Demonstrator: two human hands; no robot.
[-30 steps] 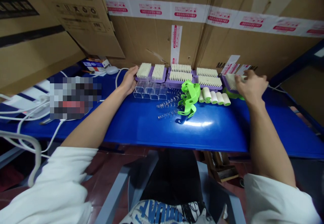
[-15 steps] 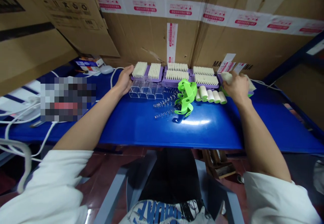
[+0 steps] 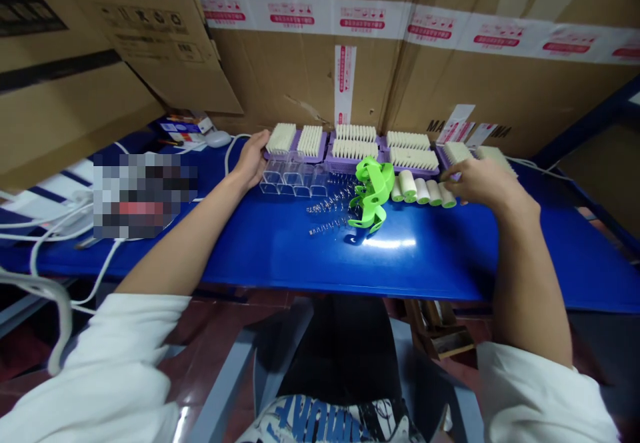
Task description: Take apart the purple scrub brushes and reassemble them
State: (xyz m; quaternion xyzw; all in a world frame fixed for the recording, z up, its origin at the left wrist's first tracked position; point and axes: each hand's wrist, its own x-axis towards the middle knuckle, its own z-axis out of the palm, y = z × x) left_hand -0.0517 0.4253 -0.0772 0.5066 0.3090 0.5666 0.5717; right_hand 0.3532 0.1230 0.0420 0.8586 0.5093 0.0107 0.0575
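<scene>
My left hand (image 3: 251, 157) lies at the back of the blue table (image 3: 410, 256), its fingers curled round the left end of a purple tray (image 3: 296, 141) of white bristle blocks, just above a row of clear plastic housings (image 3: 290, 180). My right hand (image 3: 483, 180) hovers low at the right. Its fingers are pinched together beside the last of a row of white rollers (image 3: 421, 189); what they hold is hidden. A heap of green plastic clips (image 3: 373, 189) and several metal springs (image 3: 333, 209) lie between my hands.
More purple trays of white bristle blocks (image 3: 407, 149) line the cardboard boxes (image 3: 300, 76) at the back. White cables (image 3: 50, 229) and a white mouse (image 3: 219, 138) sit at the left. The table's front edge runs above my lap.
My right hand has drawn back from the bristle tray at the far right and now sits nearer me, beside the rollers. My left hand has stayed on the left tray.
</scene>
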